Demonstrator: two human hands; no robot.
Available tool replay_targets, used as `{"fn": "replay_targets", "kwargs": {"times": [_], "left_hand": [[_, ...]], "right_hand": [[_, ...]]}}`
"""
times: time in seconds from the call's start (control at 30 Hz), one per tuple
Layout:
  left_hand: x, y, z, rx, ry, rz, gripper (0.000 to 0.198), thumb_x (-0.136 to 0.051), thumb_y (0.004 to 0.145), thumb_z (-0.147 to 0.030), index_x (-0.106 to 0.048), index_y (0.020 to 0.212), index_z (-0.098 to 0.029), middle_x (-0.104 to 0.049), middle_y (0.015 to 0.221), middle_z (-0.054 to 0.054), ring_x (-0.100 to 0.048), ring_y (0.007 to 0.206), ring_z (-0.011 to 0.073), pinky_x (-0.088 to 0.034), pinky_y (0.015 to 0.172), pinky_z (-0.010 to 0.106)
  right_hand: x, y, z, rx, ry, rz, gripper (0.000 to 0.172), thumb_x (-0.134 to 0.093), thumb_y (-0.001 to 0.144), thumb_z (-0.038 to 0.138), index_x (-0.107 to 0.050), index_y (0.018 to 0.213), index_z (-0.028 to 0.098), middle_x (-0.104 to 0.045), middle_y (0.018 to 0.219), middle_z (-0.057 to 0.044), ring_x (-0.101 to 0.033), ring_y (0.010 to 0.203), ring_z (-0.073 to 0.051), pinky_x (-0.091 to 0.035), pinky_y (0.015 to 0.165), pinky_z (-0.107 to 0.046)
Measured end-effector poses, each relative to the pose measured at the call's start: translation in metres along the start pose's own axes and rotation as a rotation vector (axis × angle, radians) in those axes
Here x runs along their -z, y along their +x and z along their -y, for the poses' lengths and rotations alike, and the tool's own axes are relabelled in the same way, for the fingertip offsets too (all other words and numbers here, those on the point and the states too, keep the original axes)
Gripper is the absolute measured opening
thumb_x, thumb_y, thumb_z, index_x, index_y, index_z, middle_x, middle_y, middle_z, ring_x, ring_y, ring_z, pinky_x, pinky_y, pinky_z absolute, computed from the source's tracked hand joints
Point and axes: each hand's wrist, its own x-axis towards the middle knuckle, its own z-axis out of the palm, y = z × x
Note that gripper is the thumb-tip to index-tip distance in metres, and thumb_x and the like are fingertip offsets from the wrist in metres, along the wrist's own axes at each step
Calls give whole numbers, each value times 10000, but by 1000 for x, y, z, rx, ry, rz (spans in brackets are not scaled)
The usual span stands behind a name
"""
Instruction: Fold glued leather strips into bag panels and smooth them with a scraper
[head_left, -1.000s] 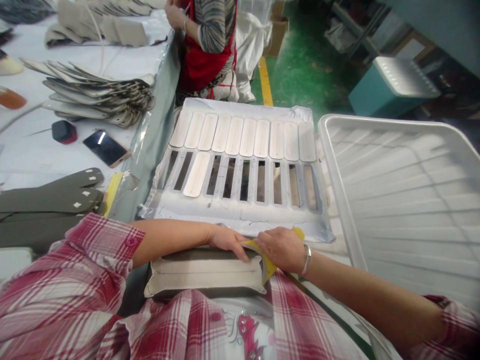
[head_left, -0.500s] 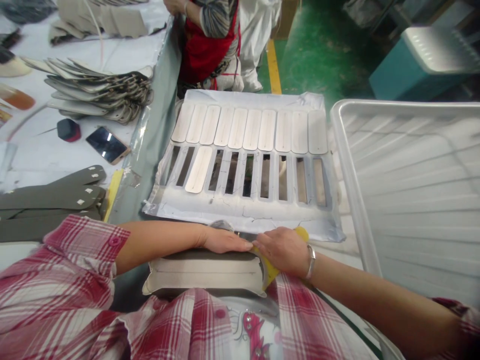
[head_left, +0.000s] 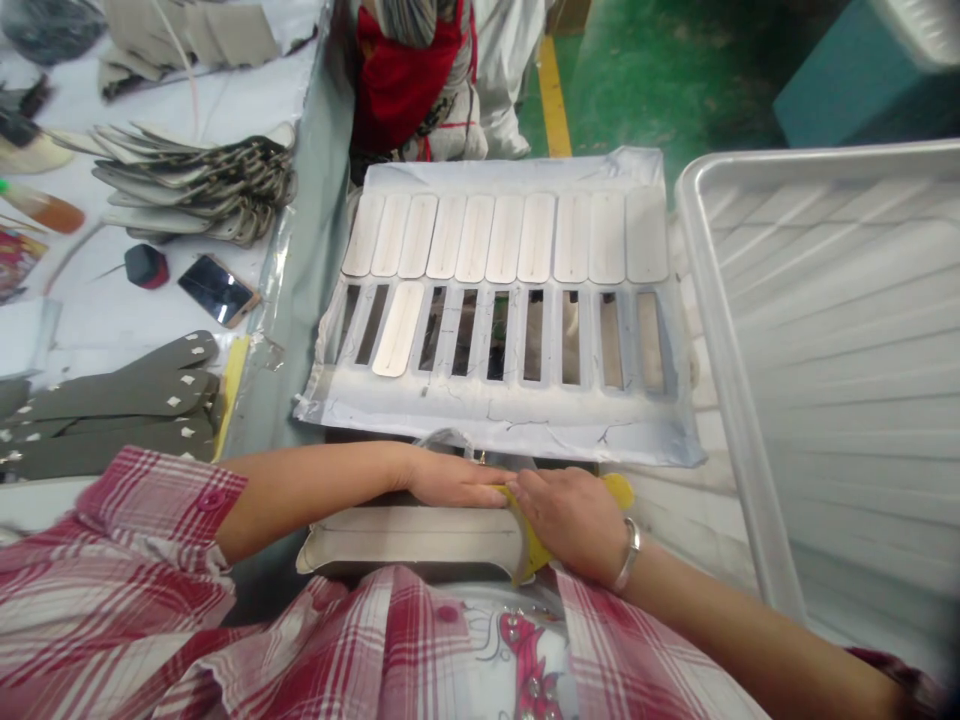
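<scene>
A stack of long cream strips (head_left: pixel 409 535) lies across my lap, close against my plaid shirt. My left hand (head_left: pixel 454 482) rests flat on top of the stack, fingers stretched toward its right end. My right hand (head_left: pixel 570 520) is closed on a yellow piece (head_left: pixel 534 545) at that end, thumb meeting the left fingertips. Just beyond my hands sits a grey slotted template (head_left: pixel 495 415). Its far row is filled with cream strips (head_left: pixel 502 237), and one cream strip (head_left: pixel 397 327) lies in the near row.
A large white plastic tray (head_left: pixel 739 420) stands on the right. On the left table are a phone (head_left: pixel 217 290), a small red-and-black object (head_left: pixel 145 266), a pile of flat pieces (head_left: pixel 195 185) and dark olive pieces (head_left: pixel 112 395). A person in a red apron (head_left: pixel 405 75) stands beyond the template.
The view has tilted down and shifted a little. My left fingers slid along the stack toward the right hand, and both hands stay at the stack's right end.
</scene>
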Motion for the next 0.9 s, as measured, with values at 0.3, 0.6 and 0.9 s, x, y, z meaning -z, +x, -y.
{"fn": "replay_targets", "kwargs": {"times": [0.3,0.6,0.9], "left_hand": [[7,-6,-19,246,146,-56,644,-227,919,-563,-432,1348,-129,-406,1402,74,-382,1279,197,-214,1100,308],[-11,2,-31,248,297,-199,481,-364,895,-464,-550,1232,-177,-550,1267,63,-522,1111,213,-343,1006,338],[-62,-29,-45,284,580,-438,1034,-629,655,-646,-202,1439,-124,-250,1475,150,-289,1320,308,-236,1086,405]], "right_hand": [[23,-25,-36,-192,296,75,443,-188,959,371,-565,855,164,-628,820,-87,-580,753,-188,-402,685,-304],[7,-95,-29,-179,1295,285,477,-537,794,556,-468,1043,155,-593,919,-67,-577,732,-162,-475,628,-281],[-13,-85,-11,-51,1133,361,417,-484,850,540,-454,982,146,-569,893,-55,-561,723,-124,-462,595,-226]]}}
